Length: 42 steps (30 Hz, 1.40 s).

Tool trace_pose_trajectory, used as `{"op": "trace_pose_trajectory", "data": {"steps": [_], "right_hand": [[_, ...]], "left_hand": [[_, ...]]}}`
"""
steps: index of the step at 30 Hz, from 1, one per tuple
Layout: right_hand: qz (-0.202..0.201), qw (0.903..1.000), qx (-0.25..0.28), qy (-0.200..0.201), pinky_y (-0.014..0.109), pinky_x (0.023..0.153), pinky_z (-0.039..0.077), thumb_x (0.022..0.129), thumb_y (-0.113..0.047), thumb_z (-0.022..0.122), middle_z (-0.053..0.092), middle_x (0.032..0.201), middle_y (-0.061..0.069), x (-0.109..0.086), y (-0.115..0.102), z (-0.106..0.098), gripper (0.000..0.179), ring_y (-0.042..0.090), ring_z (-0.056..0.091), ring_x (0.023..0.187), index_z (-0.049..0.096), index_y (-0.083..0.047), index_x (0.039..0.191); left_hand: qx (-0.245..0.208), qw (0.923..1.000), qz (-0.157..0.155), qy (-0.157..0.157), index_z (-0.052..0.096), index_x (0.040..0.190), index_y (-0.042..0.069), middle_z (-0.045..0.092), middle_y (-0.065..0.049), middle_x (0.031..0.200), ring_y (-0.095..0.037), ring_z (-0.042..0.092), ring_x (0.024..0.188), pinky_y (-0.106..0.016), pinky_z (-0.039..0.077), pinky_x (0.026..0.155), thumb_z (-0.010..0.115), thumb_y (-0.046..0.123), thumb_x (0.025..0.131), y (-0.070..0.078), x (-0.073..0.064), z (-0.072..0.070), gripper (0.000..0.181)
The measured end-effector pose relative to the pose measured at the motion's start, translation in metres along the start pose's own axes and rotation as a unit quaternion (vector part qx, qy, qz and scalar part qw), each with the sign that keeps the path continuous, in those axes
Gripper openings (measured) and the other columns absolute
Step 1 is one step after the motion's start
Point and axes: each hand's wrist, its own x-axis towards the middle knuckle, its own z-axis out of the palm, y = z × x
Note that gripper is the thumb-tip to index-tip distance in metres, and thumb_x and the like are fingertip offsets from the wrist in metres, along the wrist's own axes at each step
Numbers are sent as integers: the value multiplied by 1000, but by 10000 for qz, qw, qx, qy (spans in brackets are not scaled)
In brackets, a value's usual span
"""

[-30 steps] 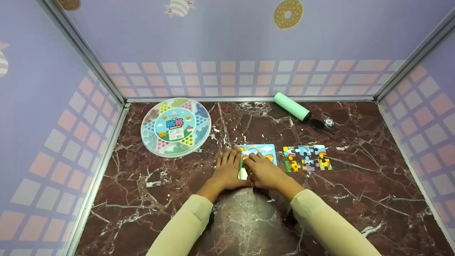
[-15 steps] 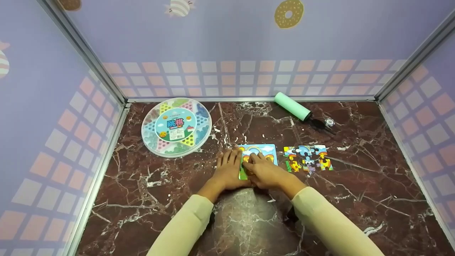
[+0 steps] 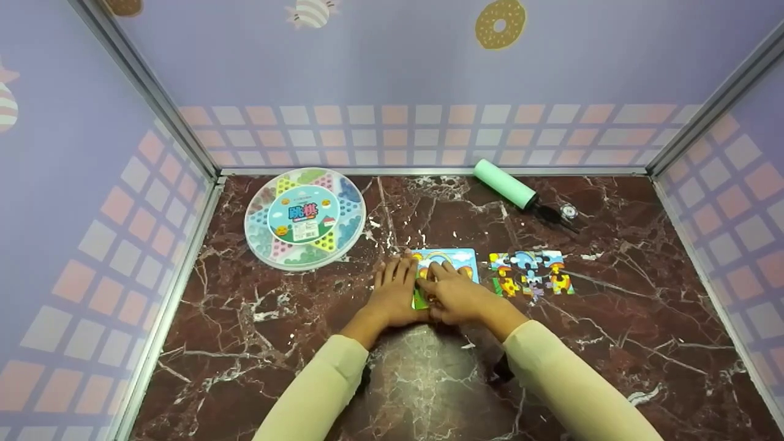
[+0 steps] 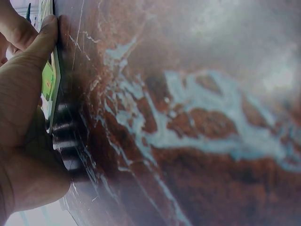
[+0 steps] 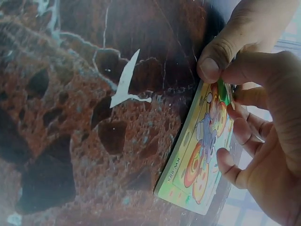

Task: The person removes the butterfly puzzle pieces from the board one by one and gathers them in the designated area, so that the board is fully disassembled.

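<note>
A jigsaw board with a rainbow picture and pale rim lies flat on the marbled tabletop, partly covered by both hands. My left hand rests along its left side with fingers spread; in the left wrist view its thumb lies on the board's near edge. My right hand reaches over the middle, fingers bent. In the right wrist view its fingertips pinch a green puzzle piece at the board's corner. Several cartoon-printed pieces show beneath its other fingers.
Right of the board, loose puzzle pieces lie loosely assembled. A round Chinese checkers set with a clear lid sits at the back left. At the back right are a mint-green cylinder with a black end and a small round dial.
Green now covers the pale patch at the board's lower left beside my right fingers. My right hand has shifted only slightly; the left hand keeps its place.
</note>
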Motion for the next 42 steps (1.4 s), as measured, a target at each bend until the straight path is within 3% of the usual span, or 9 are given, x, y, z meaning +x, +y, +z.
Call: {"op": "trace_pose_trajectory", "data": {"steps": [7, 11, 17, 24, 32, 37, 42], "right_hand": [[-394, 9971, -536, 378, 51, 80, 50, 98, -24, 74, 63, 125, 18, -5, 5, 6, 48, 41, 60, 114, 71, -17, 146], [-468, 9969, -428, 463, 51, 81, 51, 101, -27, 71, 61, 124, 17, -6, 6, 8, 44, 42, 62, 115, 72, -16, 143], [-437, 9985, -119, 322, 60, 86, 57, 103, -27, 69, 56, 121, 18, -3, 5, 8, 42, 50, 63, 119, 72, -12, 142], [-411, 9990, 113, 100, 56, 89, 58, 95, -23, 71, 52, 116, 14, 0, 3, 3, 49, 35, 57, 107, 73, -8, 141], [-406, 9990, -101, 164, 62, 95, 60, 98, -23, 74, 60, 125, 16, -2, 6, 2, 47, 45, 63, 124, 71, -16, 144], [-444, 9987, 5, 260, 56, 97, 60, 97, -22, 74, 60, 120, 13, -5, 8, 4, 50, 33, 62, 112, 71, -15, 146], [-382, 9988, 237, 215, 50, 90, 60, 87, -21, 77, 56, 118, 12, -5, 6, 5, 58, 29, 57, 107, 72, -11, 144]], "left_hand": [[73, 10000, 1, 25, 11, 178, 5, 18, -16, 185, -42, 12, 173, -63, 0, 141, 78, 82, 81, -2, 2, 2, 140], [84, 10000, -6, -13, 13, 178, 4, 17, -16, 186, -42, 12, 172, -64, 1, 140, 78, 79, 82, -1, 3, 2, 138], [139, 9997, -125, -164, 12, 178, 4, 14, -18, 186, -42, 9, 173, -64, 2, 141, 79, 71, 86, 4, -1, -4, 131], [175, 9992, -177, -314, 9, 178, 5, 11, -16, 187, -41, 6, 174, -63, 0, 141, 76, 68, 90, 9, -5, -10, 127], [204, 9996, -107, -158, 13, 177, 4, 18, -18, 185, -43, 12, 172, -64, 2, 141, 76, 75, 87, 10, -7, -11, 131], [199, 9998, -28, -52, 16, 177, 2, 19, -18, 184, -43, 14, 172, -64, 4, 141, 78, 74, 85, 9, -7, -11, 132], [153, 9998, -51, -104, 12, 177, 2, 15, -19, 186, -43, 10, 173, -64, 1, 141, 77, 73, 86, 10, -7, -11, 132]]}}
